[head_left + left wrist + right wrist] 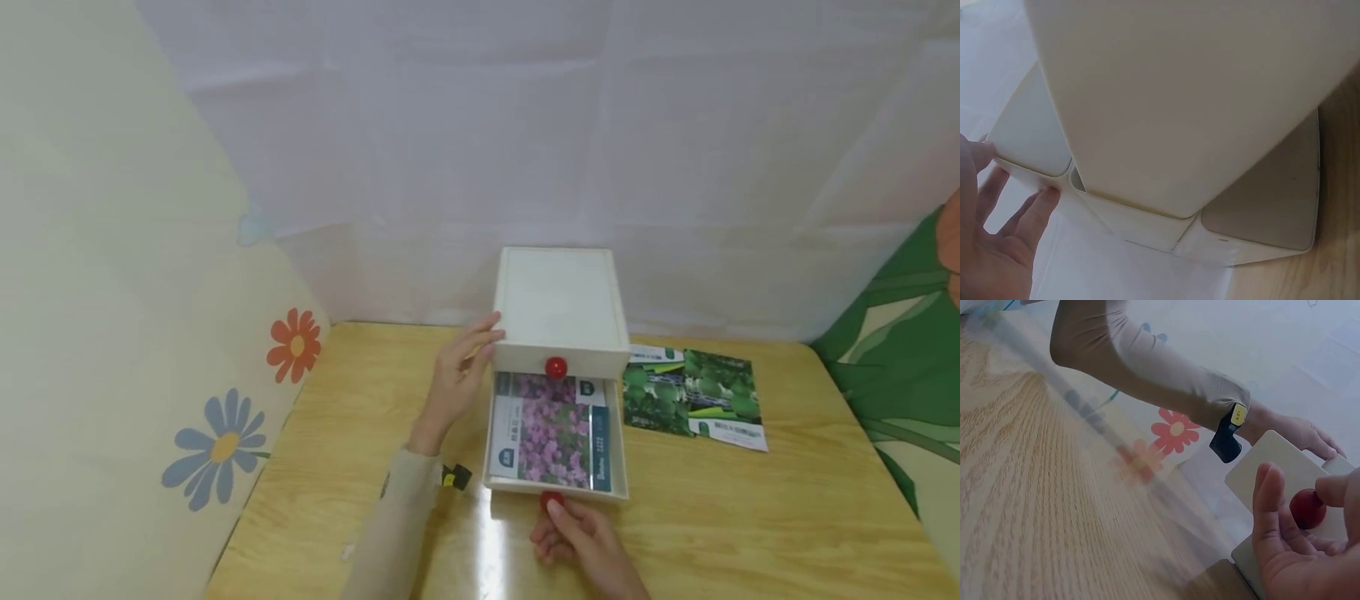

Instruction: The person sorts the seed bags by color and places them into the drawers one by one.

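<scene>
A small white drawer cabinet point(558, 292) stands at the back middle of the table. Its middle drawer point(619, 450) is pulled out toward me, while the drawers above and below it are closed. Inside lie flat packets point(551, 437) printed with pink flowers. My right hand point(588, 546) pinches the red knob point(1307, 509) on that drawer's front between thumb and fingers. With extended fingers, my left hand point(457, 375) touches the cabinet's left side and top edge. Another red knob point(556, 367) shows on the upper drawer.
Right of the cabinet, two packets with green leaf pictures point(723, 392) lie overlapping on the wooden table point(750, 517). A pale cloth point(420, 150) hangs behind. Panels with painted flowers point(222, 448) flank the table. A black wrist device point(1227, 440) sits at the left sleeve.
</scene>
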